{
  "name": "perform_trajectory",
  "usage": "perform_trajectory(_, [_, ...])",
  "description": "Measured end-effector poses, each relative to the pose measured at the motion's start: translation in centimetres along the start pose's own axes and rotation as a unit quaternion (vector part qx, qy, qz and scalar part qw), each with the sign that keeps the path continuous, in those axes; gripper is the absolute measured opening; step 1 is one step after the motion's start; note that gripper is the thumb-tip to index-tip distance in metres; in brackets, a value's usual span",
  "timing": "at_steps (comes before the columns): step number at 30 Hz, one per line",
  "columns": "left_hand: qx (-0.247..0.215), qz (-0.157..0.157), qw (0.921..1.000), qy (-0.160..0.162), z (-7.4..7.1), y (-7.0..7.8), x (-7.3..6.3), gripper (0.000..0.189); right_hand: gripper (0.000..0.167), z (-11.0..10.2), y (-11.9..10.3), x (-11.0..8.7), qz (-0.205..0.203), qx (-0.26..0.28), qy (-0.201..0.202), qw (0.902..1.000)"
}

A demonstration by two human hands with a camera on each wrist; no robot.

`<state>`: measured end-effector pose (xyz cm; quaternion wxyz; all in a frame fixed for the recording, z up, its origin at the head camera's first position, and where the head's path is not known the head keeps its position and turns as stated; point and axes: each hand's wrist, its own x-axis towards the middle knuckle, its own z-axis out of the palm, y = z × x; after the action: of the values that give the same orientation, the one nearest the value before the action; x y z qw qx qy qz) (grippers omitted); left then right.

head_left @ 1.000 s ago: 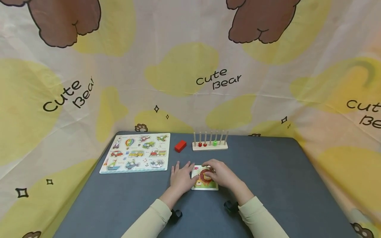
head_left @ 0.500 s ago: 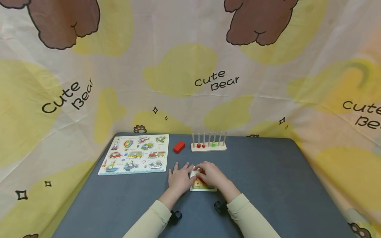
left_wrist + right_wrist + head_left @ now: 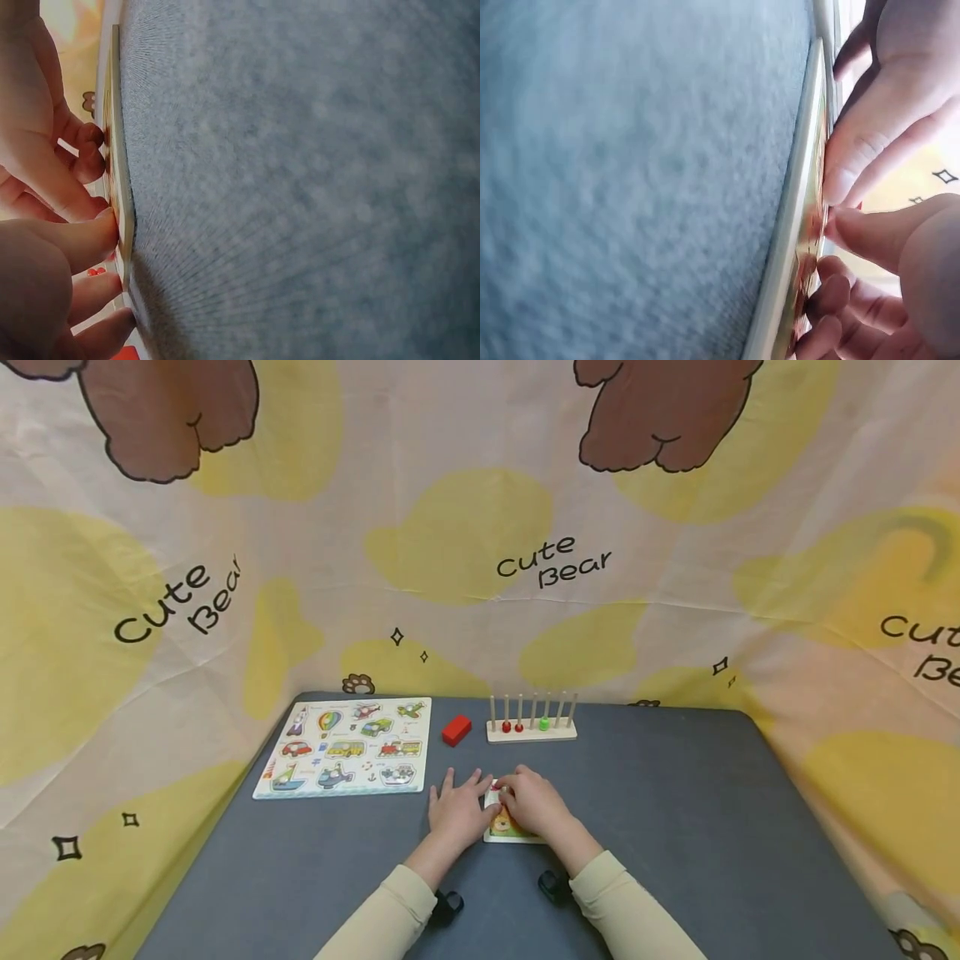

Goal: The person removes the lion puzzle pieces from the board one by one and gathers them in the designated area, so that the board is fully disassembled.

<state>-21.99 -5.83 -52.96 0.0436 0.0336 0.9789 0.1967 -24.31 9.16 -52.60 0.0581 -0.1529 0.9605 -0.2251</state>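
Observation:
A small square picture puzzle (image 3: 517,839) with a pale rim and an orange lion picture lies flat on the grey table. My left hand (image 3: 454,812) rests spread at its left edge. The left thumb (image 3: 97,232) presses on the puzzle's face, while other fingers reach past its edge. My right hand (image 3: 534,802) covers the upper right part, its fingers bent down onto the picture. In the right wrist view the right thumb (image 3: 866,232) and curled fingertips (image 3: 829,296) touch the surface; whether they pinch a piece is hidden. The two thumbs are close together.
A large vehicle picture board (image 3: 345,747) lies at the back left. Beside it is a red block (image 3: 457,730). A wooden peg stand (image 3: 532,735) with red and green beads stands at the back middle. A printed cloth (image 3: 450,543) hangs behind the table.
My right hand has moved left over the lion picture, toward the left thumb, covering more of the puzzle. The left hand has stayed at the left edge.

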Motion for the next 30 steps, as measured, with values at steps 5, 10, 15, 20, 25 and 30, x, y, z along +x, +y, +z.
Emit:
perform_trajectory(5, [-0.004, -0.001, 1.0000, 0.002, 0.0, 0.0, 0.1, 0.056, 0.026, 0.1, 0.0, 0.3, 0.005, 0.012, -0.006, 0.9999])
perform_trajectory(10, [-0.009, -0.002, 1.0000, -0.004, 0.0, -0.1, 0.0, 0.056, 0.024, 0.1, 0.4, 0.5, 0.021, 0.056, -0.023, 0.9980])
perform_trajectory(15, [-0.006, 0.002, 1.0000, -0.007, 0.1, -0.2, 0.1, 0.056, 0.021, 0.2, 0.6, 0.6, 0.045, 0.102, -0.019, 0.9936])
perform_trajectory(20, [-0.009, -0.001, 0.9999, -0.009, 0.1, 0.0, 0.0, 0.056, 0.021, 0.4, 0.7, 0.4, 0.052, 0.136, 0.004, 0.9893])
perform_trajectory(25, [-0.007, -0.001, 0.9999, -0.010, -0.1, 0.0, 0.0, 0.056, 0.015, 0.4, 0.9, 0.1, 0.056, 0.205, 0.028, 0.9767])
perform_trajectory(30, [-0.008, -0.003, 0.9999, -0.012, -0.1, 0.1, 0.0, 0.057, 0.010, 0.4, 1.0, 0.0, 0.056, 0.233, 0.056, 0.9692])
